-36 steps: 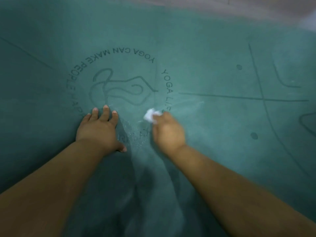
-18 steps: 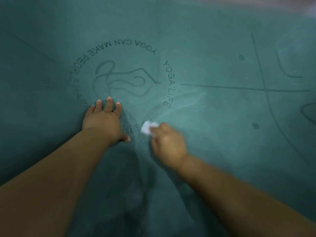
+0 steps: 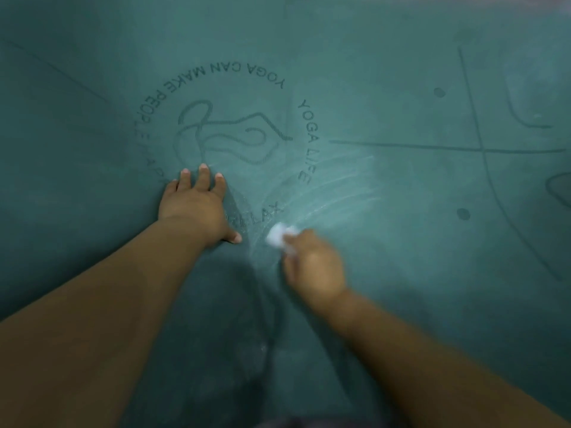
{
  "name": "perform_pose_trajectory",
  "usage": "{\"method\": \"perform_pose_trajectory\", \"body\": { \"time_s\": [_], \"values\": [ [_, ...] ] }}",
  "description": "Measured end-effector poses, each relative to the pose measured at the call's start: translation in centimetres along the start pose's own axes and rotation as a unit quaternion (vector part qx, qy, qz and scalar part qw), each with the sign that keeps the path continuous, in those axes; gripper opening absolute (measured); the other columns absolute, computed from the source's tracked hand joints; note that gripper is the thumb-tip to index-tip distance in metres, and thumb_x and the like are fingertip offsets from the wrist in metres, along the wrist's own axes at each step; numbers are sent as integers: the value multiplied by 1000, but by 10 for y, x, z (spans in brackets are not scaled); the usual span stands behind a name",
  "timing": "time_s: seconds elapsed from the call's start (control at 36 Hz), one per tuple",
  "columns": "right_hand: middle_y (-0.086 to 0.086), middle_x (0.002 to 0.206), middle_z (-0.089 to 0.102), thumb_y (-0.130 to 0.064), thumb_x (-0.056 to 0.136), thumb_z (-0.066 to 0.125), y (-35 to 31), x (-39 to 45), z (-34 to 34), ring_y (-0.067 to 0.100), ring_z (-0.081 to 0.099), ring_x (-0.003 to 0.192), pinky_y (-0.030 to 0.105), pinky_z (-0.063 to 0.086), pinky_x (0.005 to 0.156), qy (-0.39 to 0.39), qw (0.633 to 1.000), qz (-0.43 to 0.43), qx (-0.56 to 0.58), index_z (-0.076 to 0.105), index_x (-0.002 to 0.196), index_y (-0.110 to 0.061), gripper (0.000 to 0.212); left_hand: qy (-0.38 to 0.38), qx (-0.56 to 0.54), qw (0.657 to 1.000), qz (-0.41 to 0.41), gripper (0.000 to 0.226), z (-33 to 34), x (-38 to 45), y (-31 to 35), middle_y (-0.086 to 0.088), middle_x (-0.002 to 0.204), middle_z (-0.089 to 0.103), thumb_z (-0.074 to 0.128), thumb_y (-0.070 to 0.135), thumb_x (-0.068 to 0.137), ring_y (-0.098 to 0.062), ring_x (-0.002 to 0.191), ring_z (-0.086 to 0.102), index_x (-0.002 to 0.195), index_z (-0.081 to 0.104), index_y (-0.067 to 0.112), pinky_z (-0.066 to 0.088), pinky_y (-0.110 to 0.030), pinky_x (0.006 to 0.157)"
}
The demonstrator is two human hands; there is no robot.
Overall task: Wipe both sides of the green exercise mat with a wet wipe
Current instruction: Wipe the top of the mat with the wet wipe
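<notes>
1. Across the whole view lies the green exercise mat [image 3: 401, 273], printed face up; its circular logo [image 3: 228, 131] sits at about 11 o'clock from frame centre.
2. Left hand [image 3: 196, 208], just below the logo, rests flat with fingers spread and straight, holding nothing. Likely it pins the mat against the rubbing.
3. Right hand [image 3: 315, 267], blurred, at 4 o'clock from the left one, curls its fingers round a bunched white wet wipe [image 3: 278, 237], pressing it to the mat.
4. Pale damp streaks [image 3: 336, 186] fan toward 1 o'clock from the wipe, marking ground covered.
5. Judgement: this face is partly wiped; the underside is out of sight.
</notes>
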State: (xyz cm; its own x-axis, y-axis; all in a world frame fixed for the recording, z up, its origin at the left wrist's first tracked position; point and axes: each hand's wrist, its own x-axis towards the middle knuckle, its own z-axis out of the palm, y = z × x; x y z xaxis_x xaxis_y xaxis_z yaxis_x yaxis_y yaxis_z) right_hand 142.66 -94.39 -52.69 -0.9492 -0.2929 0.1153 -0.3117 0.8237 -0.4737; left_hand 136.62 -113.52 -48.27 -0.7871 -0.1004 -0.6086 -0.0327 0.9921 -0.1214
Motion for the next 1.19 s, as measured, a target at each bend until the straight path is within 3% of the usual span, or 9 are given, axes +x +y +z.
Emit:
{"method": "perform_pose_trajectory", "body": {
  "time_s": [0.17, 0.28, 0.47, 0.61, 0.75, 0.86, 0.94, 1.03, 1.19],
  "values": [
    [9, 76, 61, -16, 75, 60, 17, -28, -17, 30, 59, 57, 28, 49, 47, -191, 945, -266, 8, 67, 95, -11, 22, -13, 17, 1000, 8, 107, -1, -10, 4, -3, 159, -10, 59, 66, 77, -32, 145, -2, 152, -4, 22, 9, -45, 117],
    [16, 87, 66, -23, 84, 43, 77, 3, -59, 34, 65, 74, 33, 51, 64, -30, 998, -24, -50, 71, 101, -15, 33, -52, 73, 996, 24, 111, -3, -25, 8, -3, 159, -7, 66, 63, 73, -33, 145, 4, 152, -1, 22, 16, -46, 116],
    [22, 111, 56, -8, 88, 49, 82, -17, -59, 40, 57, 96, 39, 43, 80, 50, 936, 344, -57, 62, 110, -2, 26, -99, 146, 983, 51, 115, 3, -70, 16, -3, 159, 0, 73, 65, 63, -33, 145, 4, 151, 10, 26, 13, -46, 117],
    [10, 85, 68, -18, 73, 55, -10, -76, -12, 29, 67, 67, 28, 52, 53, -1, 998, 62, 30, 72, 99, -14, 31, -93, 137, 985, 50, 110, 25, -92, 24, -2, 159, -4, 67, 65, 69, -34, 145, -3, 151, 5, 26, 3, -48, 117],
    [5, 74, 64, -20, 77, 53, 0, -105, -24, 25, 61, 59, 25, 44, 44, -157, 955, -250, -10, 70, 93, -14, 24, -58, 119, 990, 53, 103, 48, -103, 25, -2, 159, -9, 59, 64, 78, -33, 145, -5, 152, -2, 26, -1, -45, 117],
    [14, 83, 67, -18, 79, 49, 57, -79, -60, 32, 65, 64, 32, 50, 49, -38, 997, -14, -65, 72, 95, -11, 28, -42, 111, 992, 52, 102, 57, -102, 25, -3, 159, -12, 58, 62, 81, -34, 145, -7, 151, -6, 25, -3, -46, 117],
    [20, 108, 60, -13, 91, 47, 74, -69, -74, 40, 60, 93, 41, 48, 78, -7, 966, 243, -92, 65, 111, -6, 28, -41, 111, 992, 48, 102, 59, -100, 27, -3, 159, -13, 58, 61, 81, -34, 145, -8, 151, -7, 23, -4, -47, 116],
    [20, 111, 59, -11, 87, 48, 46, -79, -57, 40, 60, 94, 41, 47, 79, 20, 940, 338, -50, 63, 111, -3, 29, -38, 115, 992, 46, 104, 60, -97, 28, -4, 159, -11, 59, 61, 80, -35, 145, -6, 151, -7, 23, -3, -47, 116],
    [5, 78, 68, -19, 75, 42, -47, -137, -4, 22, 64, 60, 27, 47, 56, -69, 997, -27, 7, 74, 93, -13, 37, -35, 116, 991, 50, 105, 60, -97, 27, -5, 159, -10, 61, 60, 79, -35, 145, -4, 151, -6, 22, -1, -48, 116]
  ]
}}
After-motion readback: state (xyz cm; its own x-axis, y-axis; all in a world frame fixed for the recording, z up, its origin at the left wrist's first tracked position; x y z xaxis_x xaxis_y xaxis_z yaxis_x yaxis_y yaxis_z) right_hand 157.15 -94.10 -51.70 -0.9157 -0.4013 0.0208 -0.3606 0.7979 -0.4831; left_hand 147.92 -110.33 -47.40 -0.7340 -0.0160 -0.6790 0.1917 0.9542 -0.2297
